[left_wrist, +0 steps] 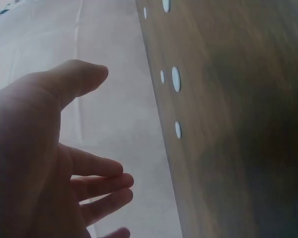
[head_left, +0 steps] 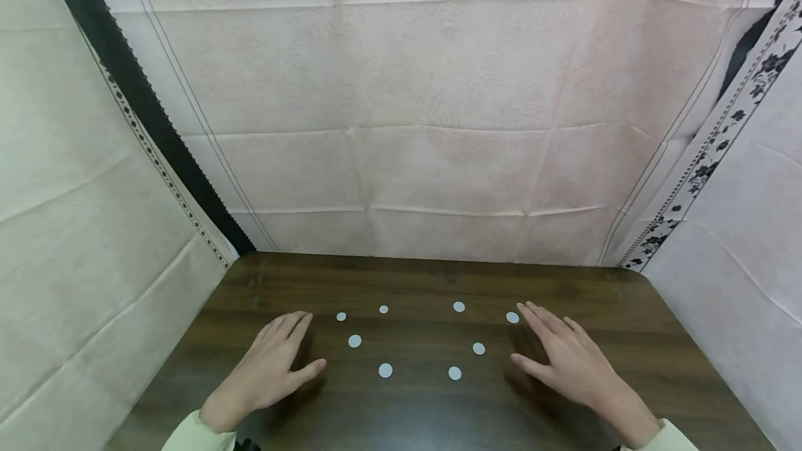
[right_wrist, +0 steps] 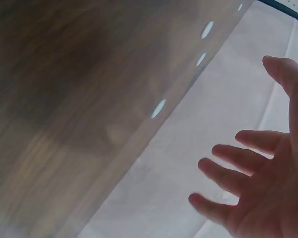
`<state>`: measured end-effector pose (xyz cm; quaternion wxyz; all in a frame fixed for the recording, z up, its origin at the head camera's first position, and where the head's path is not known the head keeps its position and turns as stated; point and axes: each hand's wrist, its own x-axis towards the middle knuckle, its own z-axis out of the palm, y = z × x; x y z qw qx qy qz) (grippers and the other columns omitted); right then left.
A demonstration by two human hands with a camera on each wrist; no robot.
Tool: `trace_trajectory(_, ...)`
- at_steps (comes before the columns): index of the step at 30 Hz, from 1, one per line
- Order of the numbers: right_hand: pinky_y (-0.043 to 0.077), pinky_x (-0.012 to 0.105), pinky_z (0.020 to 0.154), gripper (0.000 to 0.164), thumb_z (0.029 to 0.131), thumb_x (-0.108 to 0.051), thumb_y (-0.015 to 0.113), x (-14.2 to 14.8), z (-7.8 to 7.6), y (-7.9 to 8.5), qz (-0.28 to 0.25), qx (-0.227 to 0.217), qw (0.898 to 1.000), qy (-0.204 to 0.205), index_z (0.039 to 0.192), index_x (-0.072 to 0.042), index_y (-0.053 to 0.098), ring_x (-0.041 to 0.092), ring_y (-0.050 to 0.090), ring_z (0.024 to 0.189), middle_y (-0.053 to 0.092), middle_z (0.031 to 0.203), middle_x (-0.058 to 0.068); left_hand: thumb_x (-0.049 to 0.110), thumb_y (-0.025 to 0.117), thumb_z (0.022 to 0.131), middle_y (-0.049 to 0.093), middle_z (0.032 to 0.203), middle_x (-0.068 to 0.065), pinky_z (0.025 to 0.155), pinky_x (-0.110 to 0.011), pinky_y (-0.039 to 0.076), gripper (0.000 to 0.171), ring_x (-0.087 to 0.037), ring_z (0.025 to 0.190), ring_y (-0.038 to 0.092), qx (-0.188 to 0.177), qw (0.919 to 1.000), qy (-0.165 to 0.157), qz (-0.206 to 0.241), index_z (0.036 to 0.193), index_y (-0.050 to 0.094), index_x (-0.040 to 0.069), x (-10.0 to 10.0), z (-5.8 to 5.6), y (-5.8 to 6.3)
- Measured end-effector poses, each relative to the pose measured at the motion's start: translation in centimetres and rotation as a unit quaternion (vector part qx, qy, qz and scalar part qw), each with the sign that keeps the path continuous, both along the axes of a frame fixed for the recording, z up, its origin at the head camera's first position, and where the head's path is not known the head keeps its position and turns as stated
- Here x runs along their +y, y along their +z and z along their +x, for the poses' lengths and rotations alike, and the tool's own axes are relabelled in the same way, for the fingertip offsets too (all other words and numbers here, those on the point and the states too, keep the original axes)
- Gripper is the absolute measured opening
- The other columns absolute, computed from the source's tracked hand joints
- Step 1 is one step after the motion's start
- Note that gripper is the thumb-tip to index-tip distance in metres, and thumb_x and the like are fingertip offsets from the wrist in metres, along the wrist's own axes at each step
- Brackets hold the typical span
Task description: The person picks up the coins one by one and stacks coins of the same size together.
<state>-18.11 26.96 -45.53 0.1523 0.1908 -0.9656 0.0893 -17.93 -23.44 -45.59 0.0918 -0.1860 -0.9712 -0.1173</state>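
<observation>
Several white round dots [head_left: 385,370] lie spread over the dark wooden table [head_left: 413,416] in the head view. My left hand [head_left: 269,362] hovers left of the dots, fingers extended and thumb apart, holding nothing. On the other side, my right hand [head_left: 567,357] is held over the wood with its fingers spread and nothing in it. Its fingertips come close to the far-right dot [head_left: 512,317]. Both wrist views show the hands raised off the surface, the left hand [left_wrist: 54,134] and the right hand [right_wrist: 268,163] each with an empty palm.
A pale creased cloth [head_left: 438,89] hangs behind the table's back edge. Further cloth panels stand at the left [head_left: 94,228] and the right [head_left: 739,228], the right one edged with a dark floral border [head_left: 708,169]. A black strip [head_left: 156,117] runs down the left corner.
</observation>
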Motion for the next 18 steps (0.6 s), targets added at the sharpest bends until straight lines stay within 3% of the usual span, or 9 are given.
trace_trajectory(6,0.057,0.056,0.098,0.074,0.087,-0.047,0.083,-1.9,-0.5,0.3,-0.047,-0.008,0.999,0.024,0.145,-0.007,0.06,0.037,0.068,0.124,0.068,0.141,0.016,0.051,0.072,0.096,0.056,0.143,-0.019,0.109,-0.055,0.049,0.078,-0.036,0.134,0.053,-0.004,0.9999,-0.01,-0.002,0.145,0.055,-0.007,0.9,0.1,-0.1)
trace_trajectory(11,0.059,0.05,0.095,0.07,0.083,-0.041,0.088,-3.8,-1.2,0.5,-0.072,-0.015,0.996,0.047,0.137,-0.004,0.064,0.032,0.071,0.118,0.072,0.13,0.015,0.045,0.075,0.094,0.059,0.132,-0.016,0.103,-0.052,0.053,0.071,-0.034,0.124,0.057,-0.023,0.9997,-0.007,0.009,0.137,0.06,-0.008,1.9,-0.1,-0.3)
trace_trajectory(18,0.061,0.04,0.085,0.053,0.081,-0.028,0.09,-6.2,-2.1,0.8,-0.092,-0.03,0.989,0.114,0.123,-0.001,0.07,0.022,0.074,0.102,0.075,0.115,0.007,0.038,0.079,0.092,0.063,0.118,-0.012,0.096,-0.048,0.056,0.057,-0.029,0.11,0.062,-0.04,0.9985,-0.02,0.033,0.127,0.066,-0.005,3.5,-0.2,-1.1)
